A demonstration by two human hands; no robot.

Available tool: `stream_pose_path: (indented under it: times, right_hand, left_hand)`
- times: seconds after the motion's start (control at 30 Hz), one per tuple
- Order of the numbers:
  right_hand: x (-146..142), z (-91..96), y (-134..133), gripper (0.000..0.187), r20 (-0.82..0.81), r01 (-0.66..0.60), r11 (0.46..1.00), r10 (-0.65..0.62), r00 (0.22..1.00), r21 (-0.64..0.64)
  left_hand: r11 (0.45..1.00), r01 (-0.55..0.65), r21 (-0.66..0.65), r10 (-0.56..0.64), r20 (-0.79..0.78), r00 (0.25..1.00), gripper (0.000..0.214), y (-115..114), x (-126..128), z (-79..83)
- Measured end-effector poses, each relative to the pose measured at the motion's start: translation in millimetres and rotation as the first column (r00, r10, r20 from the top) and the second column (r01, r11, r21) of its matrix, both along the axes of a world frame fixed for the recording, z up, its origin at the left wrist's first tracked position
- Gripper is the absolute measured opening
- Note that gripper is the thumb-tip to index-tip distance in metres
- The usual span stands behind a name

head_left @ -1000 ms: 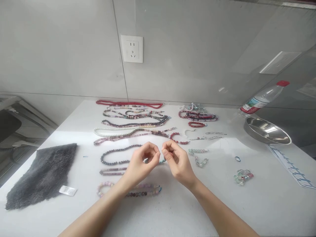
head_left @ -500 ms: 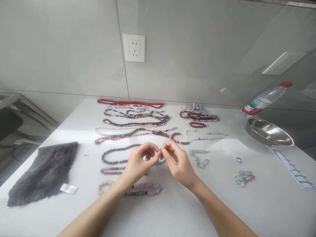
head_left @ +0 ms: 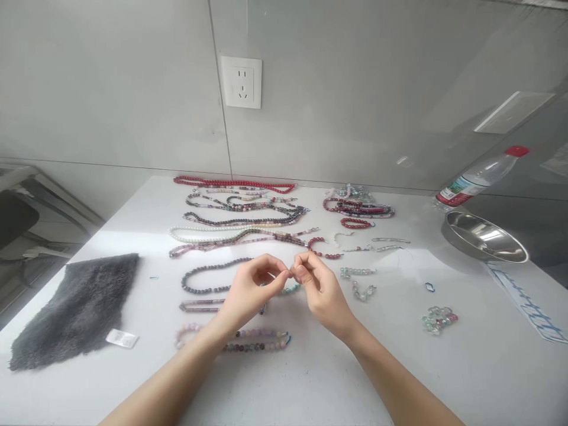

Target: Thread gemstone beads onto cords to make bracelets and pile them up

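Two bare hands, left hand (head_left: 251,290) and right hand (head_left: 322,290), meet in narrow fingertip pinches above teal glass beads (head_left: 290,289), anything held too fine to see

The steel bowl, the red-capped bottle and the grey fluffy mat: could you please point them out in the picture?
Steel bowl (head_left: 481,234), head view, on its inner wall.
Red-capped bottle (head_left: 474,177), head view, on its clear body.
Grey fluffy mat (head_left: 75,313), head view, on the middle of its pile.

Bead strands (head_left: 208,273) crowd the tabletop (head_left: 337,378) beyond the left hand (head_left: 249,291) and right hand (head_left: 323,290), blocking low passes.
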State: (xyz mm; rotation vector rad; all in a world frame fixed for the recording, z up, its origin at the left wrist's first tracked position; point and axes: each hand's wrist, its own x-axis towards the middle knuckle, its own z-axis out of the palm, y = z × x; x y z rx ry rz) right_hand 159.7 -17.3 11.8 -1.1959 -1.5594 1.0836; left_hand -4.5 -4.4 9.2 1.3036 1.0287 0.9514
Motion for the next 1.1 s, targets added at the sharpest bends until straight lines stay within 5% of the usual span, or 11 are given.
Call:
stream_pose_path:
  times: [0.53,1.1]
  right_hand:
    - [-7.6,6.5,-4.0,0.02,-0.049,0.047,0.999,-0.047,0.998,0.001]
    - [-4.5,6.0,-6.2,0.017,-0.02,0.07,0.997,-0.07,0.997,0.034]
  left_hand:
    - [0.987,-0.139,-0.083,0.138,-0.016,0.99,0.017,-2.7,1.2,6.4]
    - [0.986,-0.1,-0.132,0.094,-0.049,0.994,0.027,-0.1,-2.9,6.4]
